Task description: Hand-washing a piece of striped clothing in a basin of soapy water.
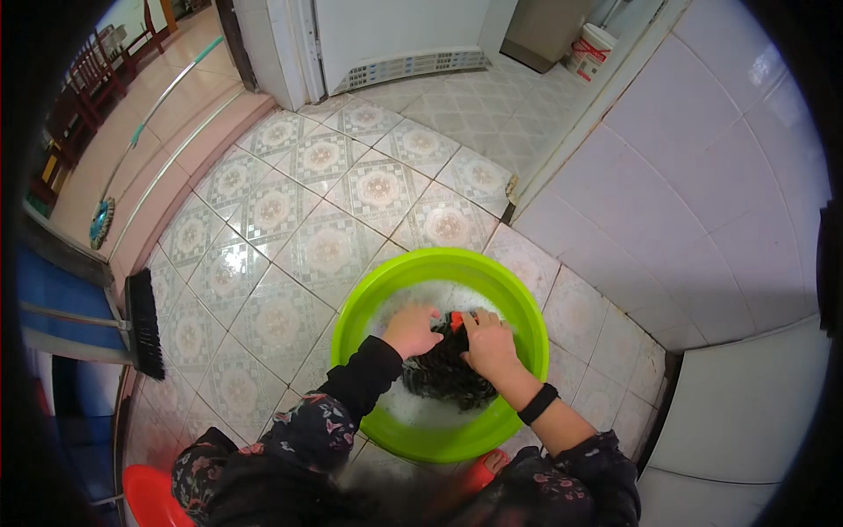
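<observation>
A bright green round basin (351, 407) on the floor holds whitish, sudsy water. A black, rumpled, textured cloth (450, 379) lies in it, partly under both hands. My left hand (413, 332) is over the cloth's upper left, its thumb and fingers apart with nothing visible between them. On the cloth's upper right, my right hand (490, 344) has its fingers bent over a small orange-red piece (457, 321). Those fingers hide much of that piece, so its kind cannot be told. A black band (537, 403) circles my right wrist.
A broom (143, 325) stands at the left, near a long-handled mop or brush (102, 223) on the pink step (189, 167). A red plastic thing (156, 497) is at the lower left. White tiled wall (685, 202) and a pale cabinet (729, 413) bound the right side.
</observation>
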{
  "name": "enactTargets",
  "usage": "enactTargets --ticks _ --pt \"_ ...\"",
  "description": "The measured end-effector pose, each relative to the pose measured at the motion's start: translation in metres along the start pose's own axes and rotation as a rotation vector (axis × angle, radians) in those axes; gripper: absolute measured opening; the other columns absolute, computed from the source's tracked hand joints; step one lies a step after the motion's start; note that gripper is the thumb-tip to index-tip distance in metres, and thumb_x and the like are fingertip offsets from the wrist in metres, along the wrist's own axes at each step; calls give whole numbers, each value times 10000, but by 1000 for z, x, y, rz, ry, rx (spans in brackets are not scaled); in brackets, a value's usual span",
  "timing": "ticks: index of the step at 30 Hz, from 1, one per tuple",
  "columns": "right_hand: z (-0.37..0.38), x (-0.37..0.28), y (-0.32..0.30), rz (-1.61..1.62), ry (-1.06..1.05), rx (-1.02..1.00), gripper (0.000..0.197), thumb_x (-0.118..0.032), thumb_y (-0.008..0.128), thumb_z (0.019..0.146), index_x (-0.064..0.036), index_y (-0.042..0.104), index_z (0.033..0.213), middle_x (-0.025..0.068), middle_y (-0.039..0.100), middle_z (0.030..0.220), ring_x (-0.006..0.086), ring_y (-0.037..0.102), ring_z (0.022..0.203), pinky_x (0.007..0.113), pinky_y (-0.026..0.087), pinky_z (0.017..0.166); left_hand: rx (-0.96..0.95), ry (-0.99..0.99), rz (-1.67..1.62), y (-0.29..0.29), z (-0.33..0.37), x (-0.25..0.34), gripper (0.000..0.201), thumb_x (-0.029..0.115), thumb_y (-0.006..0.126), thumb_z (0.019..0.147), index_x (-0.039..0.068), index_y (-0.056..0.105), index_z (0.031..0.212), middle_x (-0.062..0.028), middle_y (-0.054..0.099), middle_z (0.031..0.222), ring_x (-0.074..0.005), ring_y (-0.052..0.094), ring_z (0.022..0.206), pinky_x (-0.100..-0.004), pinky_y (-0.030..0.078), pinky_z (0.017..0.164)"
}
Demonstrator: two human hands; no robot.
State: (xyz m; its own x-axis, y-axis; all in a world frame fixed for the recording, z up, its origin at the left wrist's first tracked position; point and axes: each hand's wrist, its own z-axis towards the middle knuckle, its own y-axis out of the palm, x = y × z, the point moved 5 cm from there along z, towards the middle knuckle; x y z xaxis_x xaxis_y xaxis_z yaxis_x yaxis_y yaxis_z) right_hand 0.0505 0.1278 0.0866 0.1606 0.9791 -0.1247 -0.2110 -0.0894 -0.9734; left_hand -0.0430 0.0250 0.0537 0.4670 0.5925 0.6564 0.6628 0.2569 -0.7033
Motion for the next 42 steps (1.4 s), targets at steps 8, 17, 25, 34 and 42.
enactTargets --ticks 8,17,25,34,42 --pt "18 39 -45 1538 667 -187 293 81 450 579 10 526 853 76 561 789 164 538 680 242 435 634 11 184 -211 6 -8 16 785 247 754 584 93 366 1249 -201 499 1094 -331 480 1021 -364 382 876" --pt "16 37 -118 1903 513 35 289 111 404 558 -1 503 805 44 529 740 125 511 676 203 397 608 -169 27 -38 0 2 10 564 282 687 670 0 490 1116 -202 551 967 -299 542 915 -351 418 799" --pt "13 -3 -75 370 95 110 453 -54 693 549 -70 516 965 127 512 967 328 466 962 393 382 833 74 -200 -839 -25 9 -12 316 171 606 745 -67 578 951 -165 606 826 -218 577 752 -330 431 664" --pt "-26 -17 42 181 -105 -279 367 -108 691 567 -52 541 897 106 537 784 240 555 786 307 449 667 92 -128 -553 -20 3 -17 526 94 662 665 -9 475 1145 -123 574 972 -238 557 880 -309 431 767" --pt "22 -6 -67 1983 620 -102 253 99 451 640 -28 504 852 31 535 784 132 532 732 228 434 669 -308 111 -1062 13 -4 1 483 58 570 747 14 414 1202 -110 521 1120 -186 512 989 -292 415 839"
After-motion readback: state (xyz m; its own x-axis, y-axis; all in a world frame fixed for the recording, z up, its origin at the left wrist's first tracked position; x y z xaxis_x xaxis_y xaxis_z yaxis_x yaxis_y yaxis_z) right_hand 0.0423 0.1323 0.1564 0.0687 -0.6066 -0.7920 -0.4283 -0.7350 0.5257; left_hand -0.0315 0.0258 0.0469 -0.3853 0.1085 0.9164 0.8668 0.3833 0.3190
